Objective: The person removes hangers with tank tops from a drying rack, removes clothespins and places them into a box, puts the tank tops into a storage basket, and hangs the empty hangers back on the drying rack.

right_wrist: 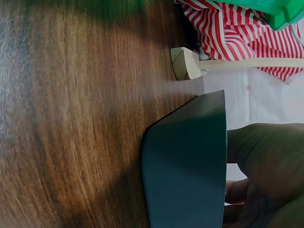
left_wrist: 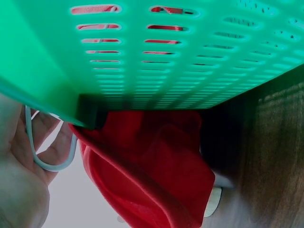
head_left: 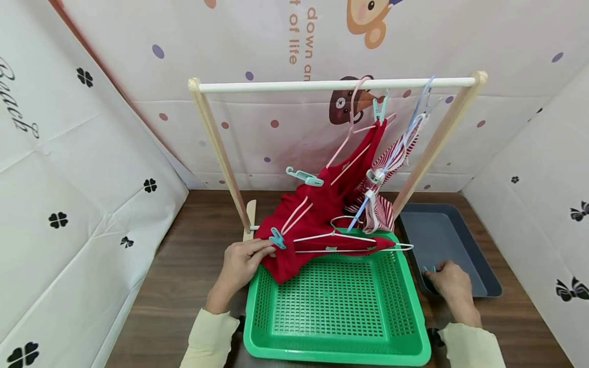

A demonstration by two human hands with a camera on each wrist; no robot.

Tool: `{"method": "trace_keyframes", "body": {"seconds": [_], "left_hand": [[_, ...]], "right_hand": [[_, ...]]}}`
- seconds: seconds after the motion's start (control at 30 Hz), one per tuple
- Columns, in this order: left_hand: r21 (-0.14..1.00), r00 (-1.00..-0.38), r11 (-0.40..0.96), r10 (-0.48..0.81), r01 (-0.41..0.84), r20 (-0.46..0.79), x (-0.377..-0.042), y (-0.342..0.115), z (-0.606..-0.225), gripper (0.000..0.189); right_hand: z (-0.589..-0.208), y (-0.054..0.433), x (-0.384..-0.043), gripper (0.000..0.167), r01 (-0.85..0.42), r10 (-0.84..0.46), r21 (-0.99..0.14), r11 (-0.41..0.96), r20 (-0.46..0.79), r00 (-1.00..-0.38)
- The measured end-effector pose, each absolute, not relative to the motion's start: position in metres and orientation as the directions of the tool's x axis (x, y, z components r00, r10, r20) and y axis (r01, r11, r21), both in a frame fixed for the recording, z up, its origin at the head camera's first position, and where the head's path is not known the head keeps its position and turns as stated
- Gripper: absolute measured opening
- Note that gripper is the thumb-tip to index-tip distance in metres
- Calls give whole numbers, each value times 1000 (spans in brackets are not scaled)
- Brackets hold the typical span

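A red garment lies over the back of the green basket, with a white hanger along it. My left hand holds the hanger's left end and the cloth there, beside a blue clothespin clipped on the garment. In the left wrist view, the hanger's looped end crosses the fingers. Over in the grey tray, my right hand pinches a light blue clothespin. The tray wall hides those fingertips in the right wrist view.
A wooden rack with a white rod stands behind the basket. From it hang a pink hanger with red cloth and a blue hanger with striped cloth. Another clothespin is on the red cloth.
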State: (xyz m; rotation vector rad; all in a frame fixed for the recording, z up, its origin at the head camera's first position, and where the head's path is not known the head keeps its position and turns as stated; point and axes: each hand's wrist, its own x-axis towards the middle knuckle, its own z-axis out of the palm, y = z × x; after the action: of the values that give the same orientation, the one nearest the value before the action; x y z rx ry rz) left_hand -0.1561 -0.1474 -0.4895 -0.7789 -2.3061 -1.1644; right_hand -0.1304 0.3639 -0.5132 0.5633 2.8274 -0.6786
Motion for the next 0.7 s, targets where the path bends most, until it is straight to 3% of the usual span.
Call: {"method": "trace_keyframes", "body": {"seconds": [0.7], "left_hand": [[571, -755, 514, 287, 640, 589, -156, -147, -489, 17]], "right_hand": [[-505, 363, -130, 39, 413, 309, -412, 812, -296, -904]]}}
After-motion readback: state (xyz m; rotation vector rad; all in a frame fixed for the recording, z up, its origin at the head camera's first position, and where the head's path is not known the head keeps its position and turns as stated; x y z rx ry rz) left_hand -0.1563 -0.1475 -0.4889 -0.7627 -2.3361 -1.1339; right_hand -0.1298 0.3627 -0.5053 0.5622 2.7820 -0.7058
